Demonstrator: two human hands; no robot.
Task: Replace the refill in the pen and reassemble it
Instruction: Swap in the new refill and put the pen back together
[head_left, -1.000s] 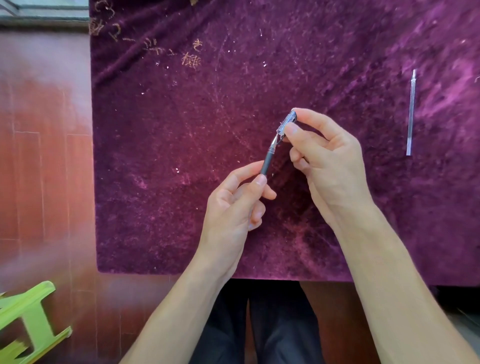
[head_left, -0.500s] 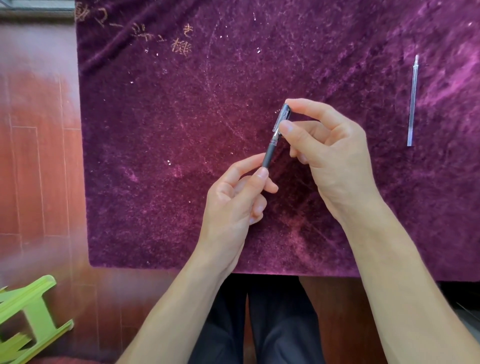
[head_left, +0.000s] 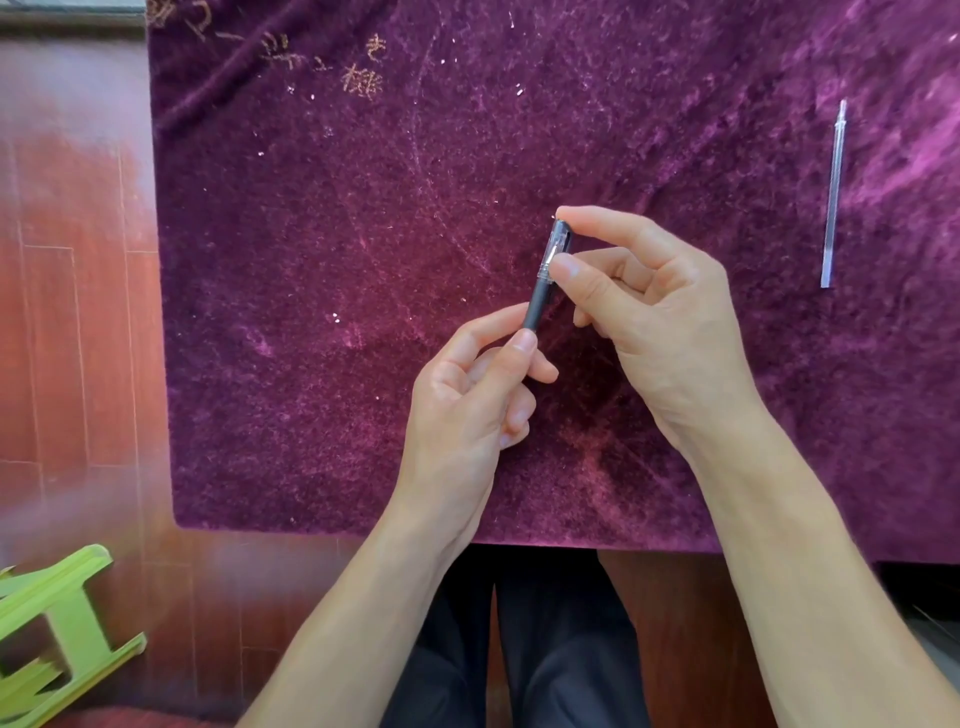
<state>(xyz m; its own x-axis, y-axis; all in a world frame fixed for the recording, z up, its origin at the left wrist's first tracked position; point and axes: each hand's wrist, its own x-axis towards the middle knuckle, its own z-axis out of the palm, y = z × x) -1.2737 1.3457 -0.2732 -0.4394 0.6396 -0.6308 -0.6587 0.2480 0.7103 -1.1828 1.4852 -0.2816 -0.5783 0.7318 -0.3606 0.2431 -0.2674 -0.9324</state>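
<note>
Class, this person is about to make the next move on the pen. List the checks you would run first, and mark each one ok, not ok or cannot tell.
1. Left hand pinches the dark barrel firmly: ok.
2. Right hand pinches the clear cap between thumb and forefinger: ok.
3. Cap in line with the barrel: ok.
4. Cap pushed fully home: cannot tell.
5. A refill is inside the barrel: cannot tell.
6. Loose refill lies on the purple cloth, apart from both hands: ok.
</note>
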